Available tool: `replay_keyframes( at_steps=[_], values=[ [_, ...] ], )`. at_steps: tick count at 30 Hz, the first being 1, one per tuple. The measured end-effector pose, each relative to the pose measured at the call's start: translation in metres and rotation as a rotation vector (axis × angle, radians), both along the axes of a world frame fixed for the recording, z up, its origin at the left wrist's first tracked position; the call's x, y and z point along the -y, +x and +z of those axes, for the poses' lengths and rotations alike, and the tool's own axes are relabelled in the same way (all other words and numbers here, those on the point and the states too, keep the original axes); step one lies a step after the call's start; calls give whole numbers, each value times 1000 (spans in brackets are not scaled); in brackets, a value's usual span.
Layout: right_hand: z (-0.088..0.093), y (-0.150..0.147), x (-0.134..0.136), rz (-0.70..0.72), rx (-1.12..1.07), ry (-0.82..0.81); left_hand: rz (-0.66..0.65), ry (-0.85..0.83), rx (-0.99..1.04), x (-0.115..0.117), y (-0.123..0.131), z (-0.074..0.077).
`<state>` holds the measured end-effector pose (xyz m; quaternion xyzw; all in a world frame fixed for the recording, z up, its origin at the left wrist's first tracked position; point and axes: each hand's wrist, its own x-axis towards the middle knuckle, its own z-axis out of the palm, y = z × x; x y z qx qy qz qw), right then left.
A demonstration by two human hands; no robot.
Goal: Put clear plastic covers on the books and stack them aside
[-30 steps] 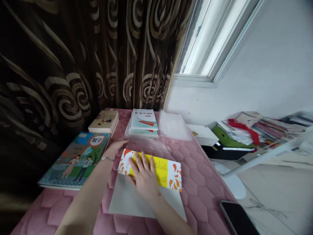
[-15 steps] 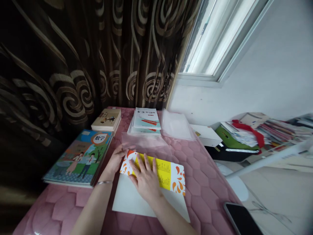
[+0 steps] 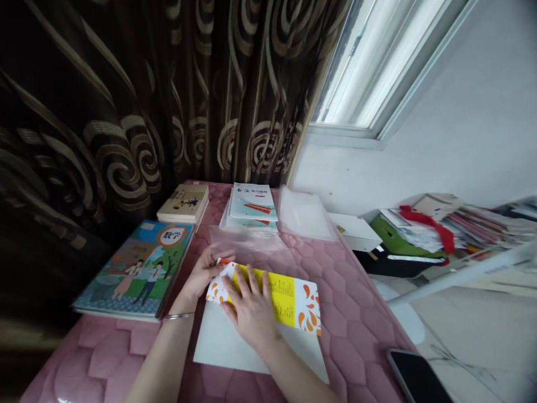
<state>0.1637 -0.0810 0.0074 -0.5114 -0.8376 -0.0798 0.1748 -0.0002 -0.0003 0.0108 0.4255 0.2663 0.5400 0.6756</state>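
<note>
A sheet of paper with a yellow, white and orange printed band [image 3: 287, 299] and a plain pale lower part [image 3: 229, 341] lies in front of me. My right hand [image 3: 251, 308] rests flat on the printed band, its fingers spread. At the band's upper left corner is my left hand [image 3: 203, 274], a metal bangle on its wrist. Its thumb side touches the corner, and the fingers look apart, slightly blurred. Behind the paper, a clear plastic sheet [image 3: 251, 243] lies on the table.
Textbooks [image 3: 138, 268] are stacked at left, with smaller tan books [image 3: 184, 202] behind. White-covered books [image 3: 254, 201] and clear plastic sleeves [image 3: 304, 212] stand at the back. A phone [image 3: 417, 375] lies at the right edge. Beyond are a white box [image 3: 356, 232] and piled papers.
My left hand has shifted slightly down and right at the corner, with its fingers drawn in a little. The right hand stays flat on the band. The view has tilted slightly.
</note>
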Motion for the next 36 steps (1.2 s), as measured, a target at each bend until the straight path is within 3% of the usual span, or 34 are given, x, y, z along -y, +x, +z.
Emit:
replay_keyframes(
  at_steps=[10, 17, 19, 23, 27, 33, 36],
  values=[
    [0, 0, -3, 7, -18, 41, 58, -16, -155, 10, 3, 11],
    [12, 7, -6, 46, -79, 19, 167, 33, -247, 4, 7, 4],
    [19, 19, -9, -21, -134, 19, 188, 23, -226, 4, 7, 3],
    [27, 61, -20, -291, -281, 53, 182, -43, -187, 6, 7, 5],
    [23, 107, -37, -451, -613, -29, 190, -49, -193, 7, 8, 8],
    [9, 126, -51, -444, -1524, -557, 200, -42, -226, 10, 8, 12],
    [3, 125, -54, -394, -1767, -513, 191, -58, -244, 10, 7, 12]
  ],
)
